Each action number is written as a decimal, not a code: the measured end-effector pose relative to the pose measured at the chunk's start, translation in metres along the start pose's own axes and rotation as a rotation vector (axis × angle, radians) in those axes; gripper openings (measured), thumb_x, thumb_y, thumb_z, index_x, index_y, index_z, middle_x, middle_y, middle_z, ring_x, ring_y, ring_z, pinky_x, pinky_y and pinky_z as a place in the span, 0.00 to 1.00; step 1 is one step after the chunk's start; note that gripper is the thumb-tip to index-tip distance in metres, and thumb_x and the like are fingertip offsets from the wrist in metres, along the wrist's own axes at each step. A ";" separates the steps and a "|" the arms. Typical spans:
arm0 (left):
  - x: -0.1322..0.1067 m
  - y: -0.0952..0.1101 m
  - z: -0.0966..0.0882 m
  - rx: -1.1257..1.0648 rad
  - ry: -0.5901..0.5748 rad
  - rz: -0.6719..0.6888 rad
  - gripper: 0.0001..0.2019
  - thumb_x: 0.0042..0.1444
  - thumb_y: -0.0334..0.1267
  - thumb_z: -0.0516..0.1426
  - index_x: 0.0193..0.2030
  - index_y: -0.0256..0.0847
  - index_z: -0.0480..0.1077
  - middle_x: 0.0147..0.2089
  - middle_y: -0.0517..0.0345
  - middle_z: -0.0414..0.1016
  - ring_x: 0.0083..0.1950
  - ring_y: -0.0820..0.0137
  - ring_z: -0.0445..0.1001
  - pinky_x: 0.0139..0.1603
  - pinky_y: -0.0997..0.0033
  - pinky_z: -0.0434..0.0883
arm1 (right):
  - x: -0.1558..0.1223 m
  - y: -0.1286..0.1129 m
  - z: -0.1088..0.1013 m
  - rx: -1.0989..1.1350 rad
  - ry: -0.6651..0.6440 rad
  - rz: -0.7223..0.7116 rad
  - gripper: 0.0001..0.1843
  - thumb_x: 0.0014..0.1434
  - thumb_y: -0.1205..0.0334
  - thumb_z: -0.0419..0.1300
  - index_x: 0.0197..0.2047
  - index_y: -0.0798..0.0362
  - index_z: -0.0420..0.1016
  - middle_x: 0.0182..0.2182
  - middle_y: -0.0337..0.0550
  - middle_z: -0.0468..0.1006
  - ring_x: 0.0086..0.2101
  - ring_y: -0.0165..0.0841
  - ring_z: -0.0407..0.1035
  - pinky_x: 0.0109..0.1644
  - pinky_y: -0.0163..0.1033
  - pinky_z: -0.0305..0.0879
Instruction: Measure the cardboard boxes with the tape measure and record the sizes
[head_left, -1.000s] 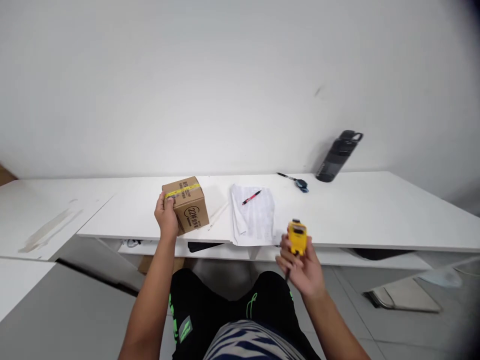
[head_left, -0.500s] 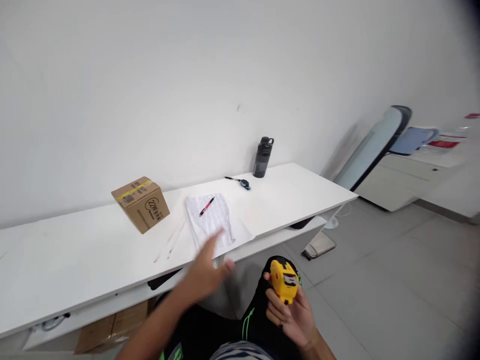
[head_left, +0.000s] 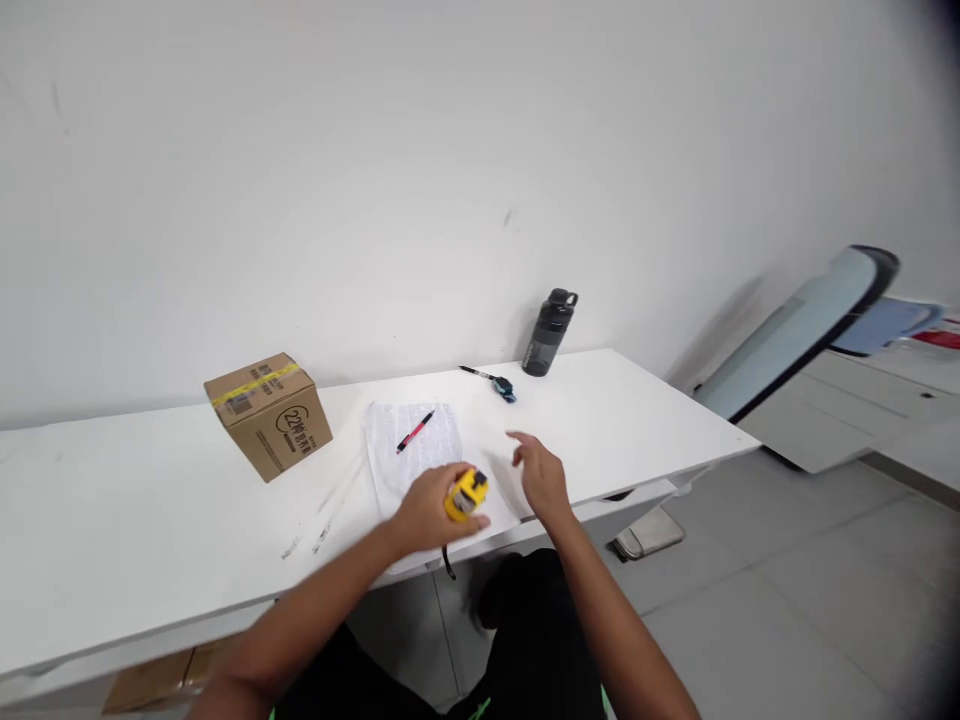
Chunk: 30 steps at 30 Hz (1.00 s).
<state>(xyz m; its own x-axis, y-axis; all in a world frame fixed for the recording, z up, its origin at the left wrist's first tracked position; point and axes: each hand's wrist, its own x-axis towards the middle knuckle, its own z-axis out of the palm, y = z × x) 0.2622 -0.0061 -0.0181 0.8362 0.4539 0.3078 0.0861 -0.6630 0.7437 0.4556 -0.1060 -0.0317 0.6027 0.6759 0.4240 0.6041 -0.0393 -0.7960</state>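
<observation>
A yellow tape measure (head_left: 466,494) is in my left hand (head_left: 430,512), whose fingers wrap around it above the lower part of the papers. A black strap (head_left: 448,565) hangs below that hand. My right hand (head_left: 544,483) hovers near the table's front edge, just right of the papers, with nothing in it; its index finger is stretched out and bent slightly, the other fingers partly curled. Under and behind my left hand lie printed sheets of paper (head_left: 386,450), with a red and black pen (head_left: 415,432) resting diagonally on them.
A cardboard box (head_left: 270,415) sits left of the papers on the white table (head_left: 135,510). Towards the wall are a black pen (head_left: 476,371), a dark wristwatch (head_left: 503,388) and a black bottle (head_left: 550,335). A pale board (head_left: 802,330) leans at the right.
The tape measure has passed from my right hand to my left and is now over the papers. My right hand has risen from my lap to the table edge. The view has shifted slightly.
</observation>
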 end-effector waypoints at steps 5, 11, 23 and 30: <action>0.040 -0.045 -0.023 -0.351 -0.187 -0.249 0.24 0.51 0.55 0.61 0.47 0.39 0.72 0.42 0.53 0.77 0.41 0.65 0.74 0.44 0.65 0.70 | 0.082 -0.009 0.079 -0.561 -0.493 -0.314 0.26 0.67 0.61 0.43 0.67 0.48 0.58 0.49 0.49 0.76 0.42 0.37 0.73 0.42 0.38 0.66; 0.041 -0.073 -0.029 -0.812 -0.220 -0.373 0.26 0.50 0.54 0.63 0.47 0.34 0.73 0.39 0.50 0.78 0.41 0.64 0.76 0.47 0.64 0.70 | 0.108 -0.009 0.132 -0.750 -0.735 -0.418 0.20 0.61 0.62 0.56 0.57 0.47 0.68 0.44 0.47 0.78 0.37 0.36 0.74 0.35 0.35 0.62; 0.041 -0.074 -0.097 -1.425 -0.089 -0.274 0.35 0.55 0.64 0.50 0.50 0.29 0.71 0.38 0.43 0.78 0.37 0.61 0.77 0.45 0.58 0.71 | 0.022 -0.012 0.074 -0.435 -0.332 -0.233 0.17 0.62 0.62 0.55 0.54 0.53 0.64 0.41 0.46 0.82 0.41 0.41 0.76 0.47 0.44 0.65; 0.037 -0.087 -0.104 -1.506 -0.179 -0.331 0.34 0.55 0.63 0.50 0.47 0.28 0.71 0.35 0.44 0.77 0.30 0.66 0.73 0.29 0.68 0.69 | 0.002 -0.012 0.066 -0.384 -0.362 -0.286 0.14 0.57 0.65 0.60 0.48 0.50 0.72 0.43 0.43 0.82 0.44 0.39 0.75 0.52 0.44 0.63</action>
<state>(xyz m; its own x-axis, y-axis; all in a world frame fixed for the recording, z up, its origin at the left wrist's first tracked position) 0.2292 0.1300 -0.0096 0.9515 0.3066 0.0242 -0.2394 0.6886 0.6845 0.4153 -0.0559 -0.0501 0.2135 0.9038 0.3708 0.9020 -0.0365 -0.4303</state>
